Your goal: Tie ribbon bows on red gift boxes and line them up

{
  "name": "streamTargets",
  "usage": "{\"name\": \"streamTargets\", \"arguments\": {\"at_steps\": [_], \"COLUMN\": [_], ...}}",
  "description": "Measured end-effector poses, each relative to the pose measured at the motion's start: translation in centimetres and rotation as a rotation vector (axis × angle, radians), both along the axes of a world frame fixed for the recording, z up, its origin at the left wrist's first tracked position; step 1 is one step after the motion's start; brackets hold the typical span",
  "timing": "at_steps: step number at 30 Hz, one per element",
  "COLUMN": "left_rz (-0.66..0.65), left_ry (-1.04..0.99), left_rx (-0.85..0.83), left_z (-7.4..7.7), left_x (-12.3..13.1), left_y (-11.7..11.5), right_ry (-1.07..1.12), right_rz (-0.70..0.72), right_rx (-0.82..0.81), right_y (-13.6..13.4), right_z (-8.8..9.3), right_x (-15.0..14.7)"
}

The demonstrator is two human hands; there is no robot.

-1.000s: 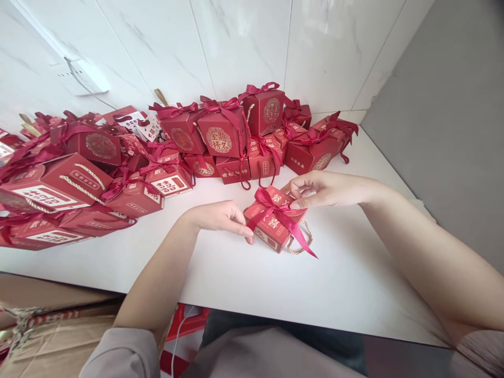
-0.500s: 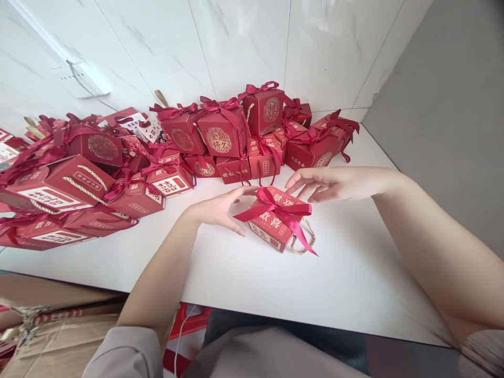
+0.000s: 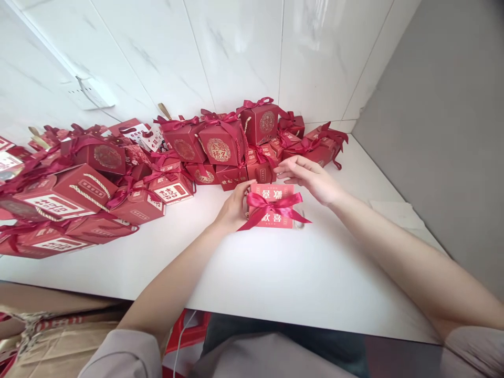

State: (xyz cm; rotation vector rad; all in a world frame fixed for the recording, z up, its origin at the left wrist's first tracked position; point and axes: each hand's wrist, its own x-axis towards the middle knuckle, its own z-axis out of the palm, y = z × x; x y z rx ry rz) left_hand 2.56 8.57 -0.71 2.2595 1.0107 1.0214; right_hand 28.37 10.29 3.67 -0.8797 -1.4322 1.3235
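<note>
**Two hands at a ribboned red gift box on a white table**

A small red gift box [image 3: 271,212], printed with white characters and tied across its top with a dark pink ribbon bow [image 3: 273,203], stands on the white table [image 3: 275,278] a little in front of the person, just short of the heap of like boxes. The left hand [image 3: 235,206] lies against the box's left side, its fingers curled onto that face and partly hidden behind the bow's left tail. The right hand [image 3: 309,176] reaches in from the right and rests at the box's far top edge, fingers [image 3: 284,170] extended and only slightly spread (whether they pinch the edge or merely touch it cannot be told). A twisted cord handle [image 3: 301,223] shows at the box's right side.

Behind, a pile of red gift boxes [image 3: 220,147] with matching ribbons runs along the marble-tiled wall [image 3: 236,47] from the left edge to the corner. A wall socket [image 3: 92,93] sits on the tiles at upper left, and cardboard [image 3: 51,341] lies below the table's near edge
</note>
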Motion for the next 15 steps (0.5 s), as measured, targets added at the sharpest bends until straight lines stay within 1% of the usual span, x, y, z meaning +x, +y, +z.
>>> {"name": "streamTargets", "arguments": {"at_steps": [1,3,5,6,7,8,11,15], "left_rz": [0.04,0.077,0.103,0.116,0.131,0.145,0.173,0.205], "left_ry": [0.032,0.072,0.076,0.079,0.086,0.098,0.128,0.115], "left_rx": [0.042,0.102,0.147,0.162,0.171,0.174,0.142,0.087], "left_z": [-0.2,-0.3,-0.3,-0.3,-0.2,-0.1,0.2,0.4], "left_x": [-0.5,-1.3,-1.7,-1.8,-1.8,-1.8,-1.6,-1.4], "left_y": [0.4,1.1,1.5,1.5,1.5,1.3,0.8,0.4], "right_ry": [0.051,0.138,0.127,0.081,0.031,0.005,-0.059,-0.125], "right_rz": [-0.022,-0.047,-0.086,-0.046,0.035,0.081,0.125,0.173], "right_rx": [0.019,0.076,0.182,0.207,0.182,0.135,0.13,0.201], "right_y": [0.0,0.0,0.1,0.2,0.4,0.6,1.2,0.8], "right_z": [-0.7,-2.5,-4.4,-5.3,-6.0,-6.6,-7.3,-6.9], "right_x": [-0.3,-0.8,-1.3,-1.4,-1.5,-1.6,-1.8,-2.1]}}
